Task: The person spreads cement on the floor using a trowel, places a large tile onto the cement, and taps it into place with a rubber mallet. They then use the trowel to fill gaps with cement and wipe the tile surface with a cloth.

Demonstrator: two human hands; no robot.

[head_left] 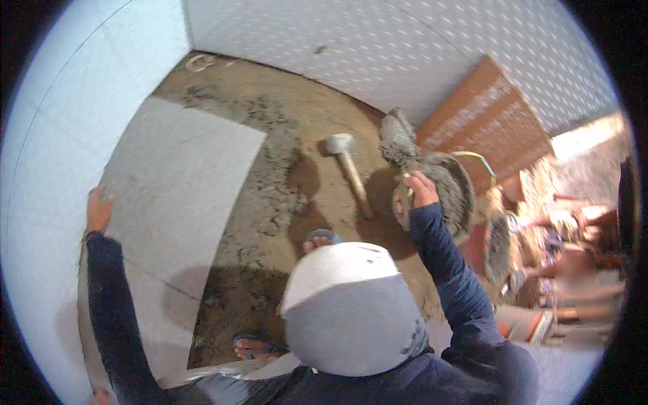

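Observation:
My left hand point(100, 206) rests at the left edge of the large light grey floor tile point(182, 162), beside the pale wall, with its fingers apart. My right hand point(418, 191) grips a trowel point(398, 142) heaped with wet grey mortar, held over the near side of a round pan of mortar point(447, 192). A white-headed mallet point(339, 144) with a wooden handle lies on the floor between my hands. A patchy band of mortar point(273, 169) runs along the tile’s right edge.
Tiled walls point(337, 34) enclose the corner. A brown board point(482, 121) leans at the back right. Beyond the pan are a second mortar-coated vessel point(497, 246) and other people's limbs point(560, 277), partly blurred. My sandalled foot point(317, 239) stands on the rough floor point(324, 101).

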